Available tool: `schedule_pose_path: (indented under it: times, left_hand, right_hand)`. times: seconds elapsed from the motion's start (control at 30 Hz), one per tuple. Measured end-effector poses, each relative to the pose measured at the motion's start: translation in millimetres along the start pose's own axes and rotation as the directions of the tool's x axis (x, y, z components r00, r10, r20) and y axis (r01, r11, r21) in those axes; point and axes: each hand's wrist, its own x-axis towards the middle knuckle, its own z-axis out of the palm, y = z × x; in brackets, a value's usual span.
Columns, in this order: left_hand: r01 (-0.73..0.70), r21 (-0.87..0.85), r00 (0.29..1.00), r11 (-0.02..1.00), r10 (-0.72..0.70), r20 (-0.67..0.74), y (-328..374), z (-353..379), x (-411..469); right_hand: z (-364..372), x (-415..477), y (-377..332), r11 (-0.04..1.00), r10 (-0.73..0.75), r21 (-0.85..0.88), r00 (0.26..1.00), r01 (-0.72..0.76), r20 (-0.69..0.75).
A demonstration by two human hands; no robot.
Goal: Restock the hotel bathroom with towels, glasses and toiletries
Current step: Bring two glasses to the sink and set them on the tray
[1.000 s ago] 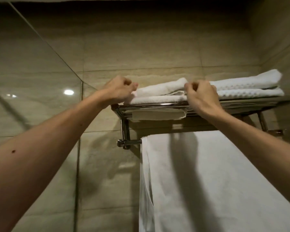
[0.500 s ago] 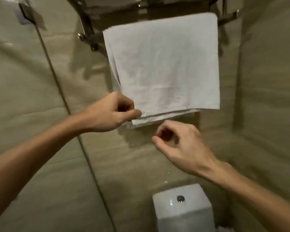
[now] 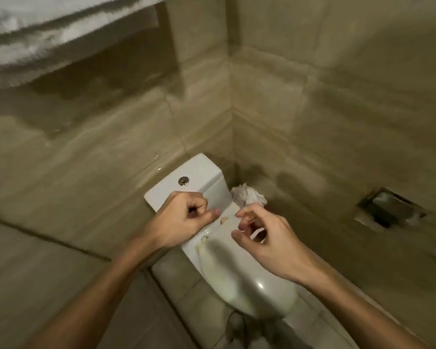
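Room: you look down into a tiled bathroom corner; the picture is blurred, worst at the upper left.
Walls: large beige stone-look tiles point(image 3: 111, 152) with a glossy sheen; two walls meet in a vertical corner joint behind the toilet.
White towel point(image 3: 48, 28): upper left, its folded lower edge hanging against the left wall and casting a dark shadow beneath; well apart from both of your hands and above them.
Toilet cistern point(image 3: 207, 172): white, set against the left wall; a round metal flush button point(image 3: 183, 181) sits in the middle of its top.
Toilet lid point(image 3: 249, 280): white, closed, glossy, with one bright highlight; yellowish marks near the hinge end.
Crumpled white material point(image 3: 248, 196): wedged in the corner just beside the cistern; cannot tell whether paper or plastic.
Recessed metal holder point(image 3: 390, 212): set into the right wall, near toilet height; contents too blurred to tell.
Floor point(image 3: 181, 278): beige tiles with pale grout lines around the toilet base.
Left hand point(image 3: 184, 217): over the front edge of the cistern; fingers curled tight into the palm, thumb laid along the forefinger; nothing visible in the grip.
Right hand point(image 3: 264, 238): over the hinge end of the lid, just beside your left; fingers loosely curled, thumb and forefinger tips near but apart; holding nothing.
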Motion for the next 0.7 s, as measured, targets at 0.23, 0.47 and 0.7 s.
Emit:
schedule_pose_path:
  times: [0.23, 0.47, 0.7]
  left_hand:
    - [0.036, -0.075, 0.955, 0.997, -0.012, 0.297, -7, 87, 31]
    - [-0.057, -0.054, 0.849, 0.997, 0.076, 0.523, 44, 182, 62]
    - [-0.416, -0.066, 0.571, 0.907, 0.317, 0.758, 201, 348, 44]
  right_hand:
    - [-23, -68, 40, 0.979, 0.203, 0.036, 0.949, -0.201, -0.240]
    - [-70, -182, 78, 0.923, 0.384, 0.185, 0.793, -0.336, -0.474]
    - [-84, -351, 137, 0.764, 0.615, 0.371, 0.421, -0.528, -0.667]
